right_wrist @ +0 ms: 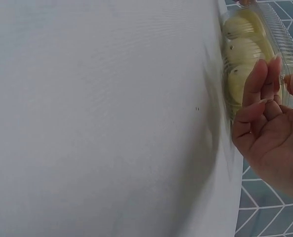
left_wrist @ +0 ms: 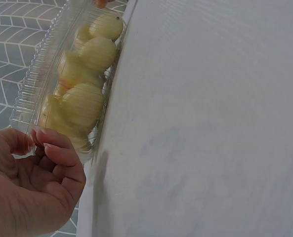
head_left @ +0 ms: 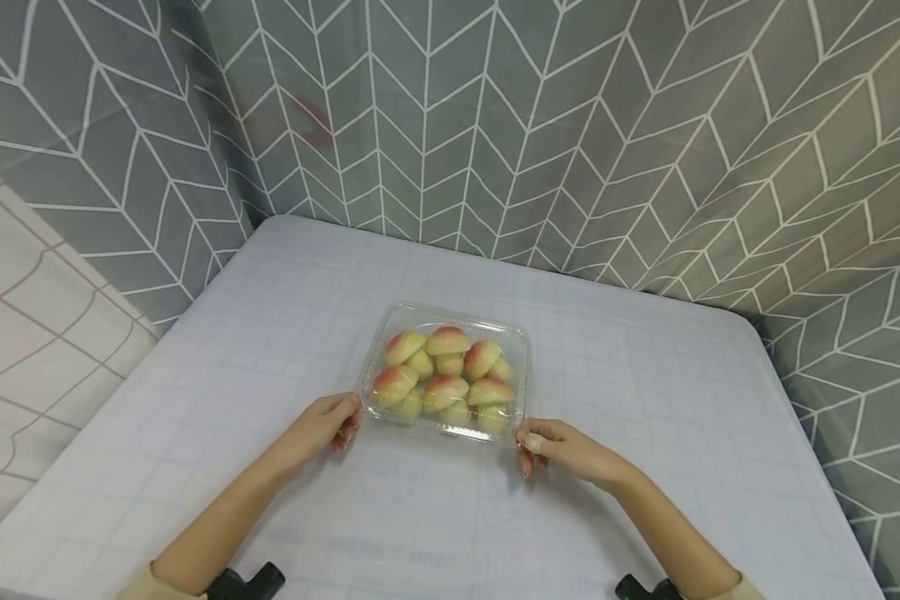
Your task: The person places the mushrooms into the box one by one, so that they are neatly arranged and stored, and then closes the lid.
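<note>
A clear plastic clamshell box (head_left: 420, 313) lies on the table, its lid down over several yellow-green, red-blushed fruits (head_left: 444, 392). My left hand (head_left: 333, 418) pinches the box's near left corner between thumb and fingers. At the near right corner, my right hand (head_left: 553, 448) pinches the rim in the same way; a pale band wraps its thumb. In the left wrist view, the ridged side of the box (left_wrist: 25, 101) rises above the left hand (left_wrist: 42, 180). Part of the box is hidden behind the right hand (right_wrist: 272, 126) in the right wrist view.
The table (head_left: 330, 525) has a white, faintly gridded cover. A grey chevron-patterned curtain (head_left: 450, 125) hangs along its back and sides. Tiled floor (head_left: 37, 333) shows at the left. Black devices (head_left: 251, 581) sit near both forearms.
</note>
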The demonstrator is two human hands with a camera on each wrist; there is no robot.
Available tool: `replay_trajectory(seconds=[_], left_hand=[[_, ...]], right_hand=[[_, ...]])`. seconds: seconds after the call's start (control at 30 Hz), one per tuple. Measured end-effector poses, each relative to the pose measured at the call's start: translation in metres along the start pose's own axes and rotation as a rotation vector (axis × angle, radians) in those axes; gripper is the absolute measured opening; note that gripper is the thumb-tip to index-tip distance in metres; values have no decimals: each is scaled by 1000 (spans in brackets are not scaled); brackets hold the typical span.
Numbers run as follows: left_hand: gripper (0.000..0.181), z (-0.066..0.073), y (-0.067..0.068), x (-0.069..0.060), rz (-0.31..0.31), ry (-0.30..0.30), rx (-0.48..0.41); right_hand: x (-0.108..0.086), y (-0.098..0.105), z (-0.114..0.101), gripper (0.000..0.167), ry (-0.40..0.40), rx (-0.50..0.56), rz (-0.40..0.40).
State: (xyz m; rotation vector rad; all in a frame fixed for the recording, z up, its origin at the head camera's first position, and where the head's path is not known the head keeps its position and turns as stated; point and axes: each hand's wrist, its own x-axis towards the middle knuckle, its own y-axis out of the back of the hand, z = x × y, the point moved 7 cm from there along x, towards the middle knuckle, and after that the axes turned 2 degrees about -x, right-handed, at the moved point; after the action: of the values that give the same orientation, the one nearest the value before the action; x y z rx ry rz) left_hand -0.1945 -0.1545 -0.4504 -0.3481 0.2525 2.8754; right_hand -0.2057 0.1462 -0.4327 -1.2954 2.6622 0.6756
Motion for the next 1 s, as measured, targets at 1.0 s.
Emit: replay_trajectory(seconds=[1.0], left_hand=[[32, -4, -2, -1, 97, -4, -48]], right_hand=[[0, -1, 4, 27, 30, 37, 35]])
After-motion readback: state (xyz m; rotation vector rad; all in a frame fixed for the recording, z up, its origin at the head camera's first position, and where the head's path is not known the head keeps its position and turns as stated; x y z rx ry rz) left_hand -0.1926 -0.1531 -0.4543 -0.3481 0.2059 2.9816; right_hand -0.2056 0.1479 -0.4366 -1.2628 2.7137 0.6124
